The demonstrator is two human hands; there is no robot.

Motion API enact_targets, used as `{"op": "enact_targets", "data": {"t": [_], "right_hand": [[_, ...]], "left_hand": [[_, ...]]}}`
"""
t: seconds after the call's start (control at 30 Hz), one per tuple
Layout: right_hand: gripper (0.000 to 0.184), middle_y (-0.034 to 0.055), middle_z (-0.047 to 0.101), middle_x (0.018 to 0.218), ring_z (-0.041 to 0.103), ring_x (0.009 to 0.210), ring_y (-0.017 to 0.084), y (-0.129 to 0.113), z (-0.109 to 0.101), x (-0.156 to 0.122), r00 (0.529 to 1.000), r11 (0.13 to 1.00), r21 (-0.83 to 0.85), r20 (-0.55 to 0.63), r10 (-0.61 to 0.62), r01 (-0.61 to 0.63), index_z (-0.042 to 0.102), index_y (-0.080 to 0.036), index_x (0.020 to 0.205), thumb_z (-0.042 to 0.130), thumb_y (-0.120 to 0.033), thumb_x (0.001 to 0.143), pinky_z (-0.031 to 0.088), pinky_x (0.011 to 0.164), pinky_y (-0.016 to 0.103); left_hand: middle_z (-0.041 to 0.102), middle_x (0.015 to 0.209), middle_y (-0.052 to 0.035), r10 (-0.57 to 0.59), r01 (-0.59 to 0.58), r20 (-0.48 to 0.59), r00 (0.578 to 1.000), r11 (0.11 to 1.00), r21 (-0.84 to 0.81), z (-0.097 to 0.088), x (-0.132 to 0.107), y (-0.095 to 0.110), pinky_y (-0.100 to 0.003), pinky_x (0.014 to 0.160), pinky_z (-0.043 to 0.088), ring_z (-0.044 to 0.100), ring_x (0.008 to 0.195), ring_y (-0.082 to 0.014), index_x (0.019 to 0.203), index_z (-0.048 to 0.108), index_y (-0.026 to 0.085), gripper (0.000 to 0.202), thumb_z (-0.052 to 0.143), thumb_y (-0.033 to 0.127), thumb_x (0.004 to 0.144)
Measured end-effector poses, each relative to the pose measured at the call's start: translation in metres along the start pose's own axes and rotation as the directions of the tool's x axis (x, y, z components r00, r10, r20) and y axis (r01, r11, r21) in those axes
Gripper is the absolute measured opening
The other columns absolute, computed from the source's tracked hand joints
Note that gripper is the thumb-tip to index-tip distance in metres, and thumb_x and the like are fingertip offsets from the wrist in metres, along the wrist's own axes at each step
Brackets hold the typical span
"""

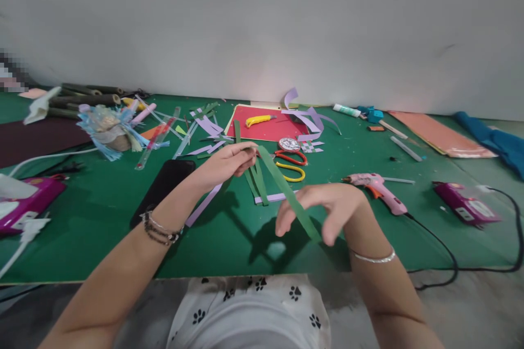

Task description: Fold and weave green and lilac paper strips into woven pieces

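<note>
A long green paper strip [282, 182] is pinched at its upper end by my left hand [235, 161], above the middle of the table. From there it slopes down to the right, across the fingers of my right hand [317, 204]. That hand has its fingers apart and bent downward, with the strip's free end hanging by its palm. Below and behind the left hand, other green strips [257, 180] lie with a purple strip [278, 197] on the green tabletop. Scissors with one red and one yellow handle loop [291, 172] rest just beyond.
A pink glue gun [379, 188] lies right, its cord running off the front edge. A black phone [164, 185] lies left. Behind are a yellow cutter [258, 120] on red paper [268, 132], curled purple strips [313, 122] and a clear ruler [158, 139]. Magenta power strips [466, 204] flank the table.
</note>
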State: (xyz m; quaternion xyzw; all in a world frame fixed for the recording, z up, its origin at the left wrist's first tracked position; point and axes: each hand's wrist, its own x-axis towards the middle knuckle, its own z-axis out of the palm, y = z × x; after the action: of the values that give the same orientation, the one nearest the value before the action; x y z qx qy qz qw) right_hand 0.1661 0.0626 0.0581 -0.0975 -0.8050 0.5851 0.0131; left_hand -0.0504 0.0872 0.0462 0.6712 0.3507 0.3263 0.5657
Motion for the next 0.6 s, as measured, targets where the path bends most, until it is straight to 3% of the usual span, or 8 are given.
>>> {"op": "enact_targets", "data": {"t": [0.07, 0.1, 0.17, 0.2, 0.23, 0.37, 0.5, 0.6], "right_hand": [[0.046, 0.0093, 0.062, 0.096, 0.055, 0.092, 0.019, -0.003, 0.001, -0.006, 0.986, 0.994, -0.1, -0.157, -0.065, 0.049, 0.061, -0.017, 0.096, 0.059, -0.052, 0.066, 0.042, 0.081, 0.032], [0.039, 0.0079, 0.061, 0.093, 0.055, 0.09, 0.017, -0.004, 0.002, -0.007, 0.94, 0.983, -0.174, -0.326, -0.104, 0.049, 0.059, -0.018, 0.096, 0.057, -0.048, 0.07, 0.042, 0.08, 0.032], [0.027, 0.0054, 0.057, 0.088, 0.054, 0.081, 0.014, -0.004, 0.006, -0.006, 0.7, 0.937, -0.347, -0.681, -0.217, -0.047, 0.052, -0.021, 0.103, 0.048, -0.035, 0.081, 0.044, 0.074, 0.029], [0.027, 0.0051, 0.055, 0.089, 0.053, 0.079, 0.013, -0.005, 0.009, -0.003, 0.603, 0.894, -0.427, -0.751, -0.268, -0.135, 0.048, -0.022, 0.109, 0.045, -0.028, 0.083, 0.044, 0.074, 0.028], [0.031, 0.0052, 0.053, 0.091, 0.051, 0.078, 0.013, -0.006, 0.011, 0.001, 0.574, 0.834, -0.507, -0.758, -0.311, -0.218, 0.044, -0.023, 0.114, 0.043, -0.022, 0.083, 0.043, 0.074, 0.028], [0.034, 0.0056, 0.047, 0.103, 0.048, 0.072, 0.012, -0.014, 0.022, 0.016, 0.786, 0.482, -0.777, -0.565, -0.251, -0.405, 0.051, -0.029, 0.109, 0.037, -0.012, 0.083, 0.042, 0.068, 0.028], [0.02, 0.0072, 0.05, 0.1, 0.048, 0.073, 0.014, -0.022, 0.031, 0.021, 0.829, 0.205, -0.855, -0.514, -0.221, -0.476, 0.06, -0.021, 0.089, 0.043, -0.015, 0.081, 0.039, 0.065, 0.027], [0.016, 0.0082, 0.054, 0.093, 0.05, 0.071, 0.015, -0.021, 0.034, 0.02, 0.85, 0.076, -0.875, -0.483, -0.212, -0.478, 0.059, -0.018, 0.078, 0.044, -0.014, 0.08, 0.037, 0.063, 0.027]], "left_hand": [[0.027, 0.051, 0.0068, 0.019, -0.018, 0.056, 0.998, 1.0, -0.021, 0.001, -0.001, 0.001, -0.019, 0.039, 0.019, 0.021, 0.042, -0.0053, 0.064, 0.04, 0.018, 0.023, 0.042, 0.035, 0.079], [0.027, 0.05, 0.0069, 0.021, -0.019, 0.103, 0.994, 1.0, -0.013, 0.001, -0.002, 0.002, -0.019, 0.04, 0.02, 0.021, 0.042, -0.0054, 0.062, 0.039, 0.018, 0.025, 0.042, 0.037, 0.079], [0.029, 0.05, 0.0066, -0.005, -0.001, 0.231, 0.973, 1.0, 0.026, 0.002, -0.003, 0.005, -0.019, 0.04, 0.021, 0.023, 0.043, -0.0058, 0.063, 0.041, 0.018, 0.027, 0.042, 0.039, 0.079], [0.03, 0.05, 0.0062, -0.029, 0.014, 0.309, 0.951, 0.999, 0.051, 0.002, -0.003, 0.006, -0.019, 0.041, 0.022, 0.024, 0.044, -0.0061, 0.064, 0.043, 0.017, 0.028, 0.041, 0.04, 0.08], [0.031, 0.051, 0.0057, -0.053, 0.028, 0.386, 0.921, 0.997, 0.07, 0.002, -0.002, 0.007, -0.019, 0.041, 0.024, 0.026, 0.044, -0.0064, 0.066, 0.047, 0.017, 0.029, 0.04, 0.041, 0.08], [0.032, 0.054, 0.0046, -0.153, 0.086, 0.548, 0.822, 0.986, 0.145, 0.005, 0.002, 0.004, -0.019, 0.041, 0.027, 0.026, 0.046, -0.0072, 0.078, 0.06, 0.016, 0.033, 0.039, 0.042, 0.08], [0.032, 0.053, 0.0045, -0.218, 0.142, 0.573, 0.79, 0.974, 0.175, 0.01, 0.007, -0.002, -0.018, 0.041, 0.027, 0.026, 0.047, -0.0072, 0.075, 0.062, 0.017, 0.029, 0.042, 0.037, 0.078], [0.032, 0.053, 0.0042, -0.21, 0.168, 0.615, 0.76, 0.978, 0.127, 0.012, 0.009, -0.005, -0.018, 0.042, 0.026, 0.026, 0.047, -0.0072, 0.071, 0.061, 0.015, 0.033, 0.038, 0.037, 0.081]]}}
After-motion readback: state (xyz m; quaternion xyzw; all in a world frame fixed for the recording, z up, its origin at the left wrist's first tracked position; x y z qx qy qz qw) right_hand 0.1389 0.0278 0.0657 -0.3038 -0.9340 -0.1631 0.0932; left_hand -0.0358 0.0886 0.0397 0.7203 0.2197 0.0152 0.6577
